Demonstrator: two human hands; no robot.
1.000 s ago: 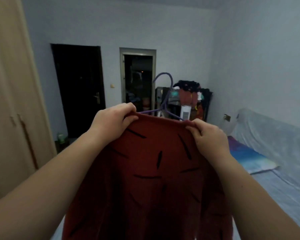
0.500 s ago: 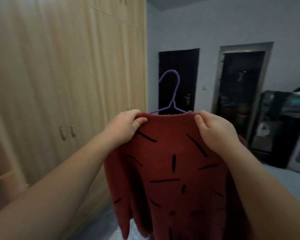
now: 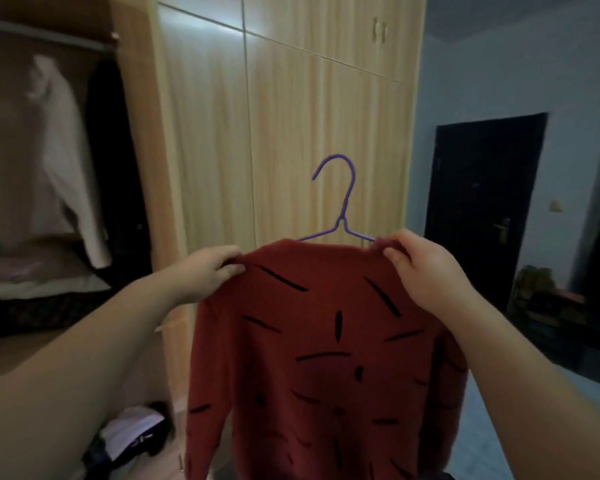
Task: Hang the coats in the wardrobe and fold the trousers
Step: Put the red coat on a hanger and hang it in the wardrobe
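red knit top (image 3: 326, 341) with black dashes hangs at frame centre on a purple wire hanger (image 3: 342, 216), hook up at 12 o'clock, open side toward 9. left hand (image 3: 205, 271) pinches the left shoulder, thumb and fingers curled on the cloth; right hand (image 3: 420, 268) pinches the right shoulder the same way. closed wardrobe doors (image 3: 291, 133) directly behind. open wardrobe bay (image 3: 49, 168) at 9–10 o'clock: rail (image 3: 42, 36) up top, a pale garment (image 3: 63, 150) and what may be a dark one hanging, blurred. step: carrying the hung top to the rail. next: swing toward 9, raise, one hand likely shifts to the hook.
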